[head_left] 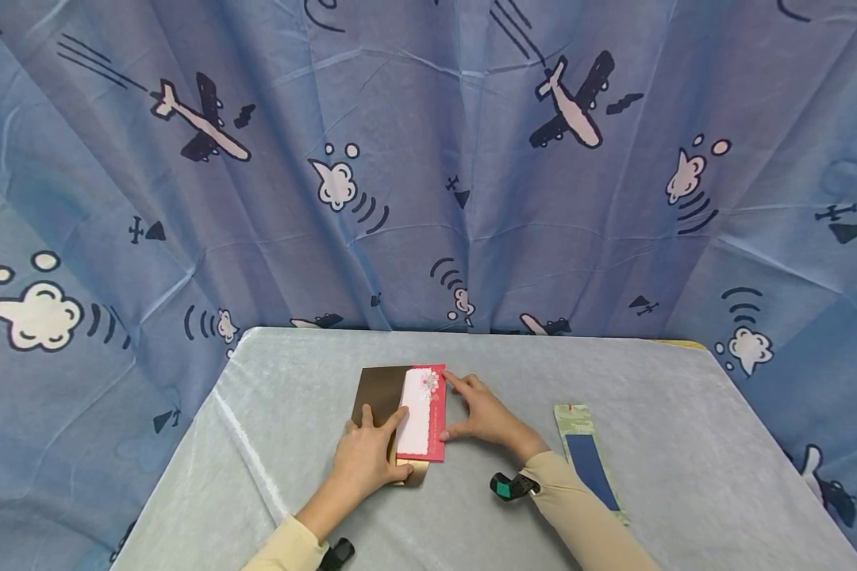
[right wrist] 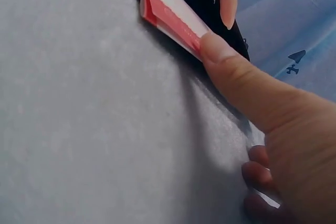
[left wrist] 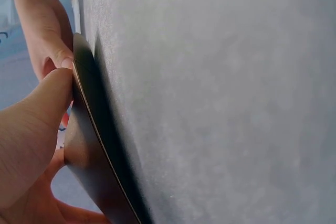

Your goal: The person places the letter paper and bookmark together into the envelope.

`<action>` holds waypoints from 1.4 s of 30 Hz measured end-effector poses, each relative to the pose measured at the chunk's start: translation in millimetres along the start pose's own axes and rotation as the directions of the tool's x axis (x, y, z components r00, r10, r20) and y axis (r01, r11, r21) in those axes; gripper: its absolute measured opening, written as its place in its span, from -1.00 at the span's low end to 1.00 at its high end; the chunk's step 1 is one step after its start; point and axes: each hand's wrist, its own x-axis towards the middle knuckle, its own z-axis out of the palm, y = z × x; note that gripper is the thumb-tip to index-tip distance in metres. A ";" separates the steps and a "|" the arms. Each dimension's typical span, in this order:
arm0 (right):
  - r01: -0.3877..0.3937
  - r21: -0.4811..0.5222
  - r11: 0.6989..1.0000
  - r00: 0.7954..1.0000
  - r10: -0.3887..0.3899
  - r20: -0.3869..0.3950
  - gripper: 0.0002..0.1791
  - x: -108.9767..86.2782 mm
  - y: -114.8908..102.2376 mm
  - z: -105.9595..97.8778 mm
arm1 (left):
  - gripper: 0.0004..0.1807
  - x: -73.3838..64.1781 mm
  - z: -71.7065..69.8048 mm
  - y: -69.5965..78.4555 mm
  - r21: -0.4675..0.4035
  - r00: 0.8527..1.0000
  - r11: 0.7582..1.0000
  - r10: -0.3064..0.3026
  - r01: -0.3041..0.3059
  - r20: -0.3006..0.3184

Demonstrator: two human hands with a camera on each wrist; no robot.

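Note:
A dark brown, flat folder-like piece (head_left: pixel 380 388) lies on the table, its lower end showing a gold part. Over its right half is a red and white card (head_left: pixel 416 420) with a flower print. My left hand (head_left: pixel 360 454) holds the brown piece, thumb at the lower end and fingers spread on it. With thumb and forefinger set apart, my right hand (head_left: pixel 491 416) holds the card's right edge. In the right wrist view the thumb (right wrist: pixel 231 64) presses the card's edge, which shows several layers. The left wrist view shows the brown piece (left wrist: pixel 92 156) edge-on.
A narrow green packet (head_left: pixel 567 419) with a dark blue panel lies right of my right forearm, partly behind the sleeve. Pale grey cloth covers the table (head_left: pixel 685 444). A blue printed curtain (head_left: pixel 428 159) hangs behind it. Each wrist wears a black strap.

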 end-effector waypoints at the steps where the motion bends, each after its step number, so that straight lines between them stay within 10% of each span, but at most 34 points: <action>1: 0.003 -0.006 1.000 1.000 -0.003 -0.004 0.27 0.2 0.1 0.5 | 0.01 0.0 0.4 0.0 0.002 1.000 1.000 0.001 -0.001 0.000; 42: 0.009 -0.137 0.990 0.996 -0.020 -0.084 0.32 4.8 -4.8 13.6 | 0.01 -0.3 0.3 1.5 0.011 1.000 1.000 -0.010 0.010 0.001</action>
